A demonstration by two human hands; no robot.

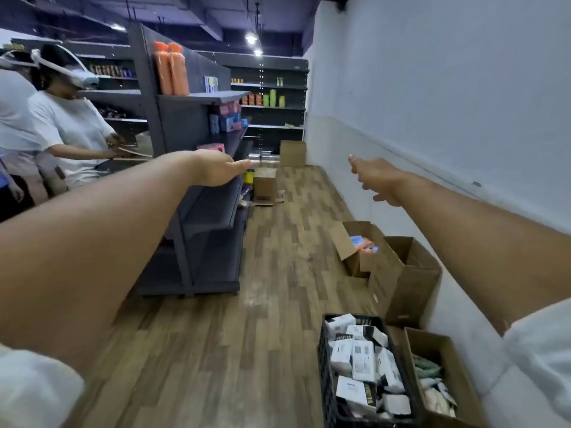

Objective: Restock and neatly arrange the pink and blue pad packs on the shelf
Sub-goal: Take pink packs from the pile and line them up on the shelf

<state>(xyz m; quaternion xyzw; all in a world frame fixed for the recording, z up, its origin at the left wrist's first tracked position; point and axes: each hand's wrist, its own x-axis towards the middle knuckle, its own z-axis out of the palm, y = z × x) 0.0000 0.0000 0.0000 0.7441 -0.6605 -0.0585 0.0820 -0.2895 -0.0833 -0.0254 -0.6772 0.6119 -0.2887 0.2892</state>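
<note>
Head view, store aisle. Both arms reach forward with nothing held. The left hand (221, 172) has its fingers straight and together, its grip released, in front of the edge of the dark grey shelf (216, 208). The right hand (375, 177) has its fingers loosely spread, grip likewise released, over the wooden floor (272, 273) near the white wall.

The pad packs (229, 122) are small rectangular packets in pink and blue. They are stacked in a tight cluster on an upper tier of the shelf, below 2 orange bottles (171, 69). 1 pink pack (211, 147) lies alone on the tier beneath, just above the left wrist. More blue and pink packs (364, 244) show inside an open cardboard box (360, 264) on the floor by the wall. Nearer the camera is a black crate (323, 359) of white packets. A person in white (71, 128) stands at the left.
</note>
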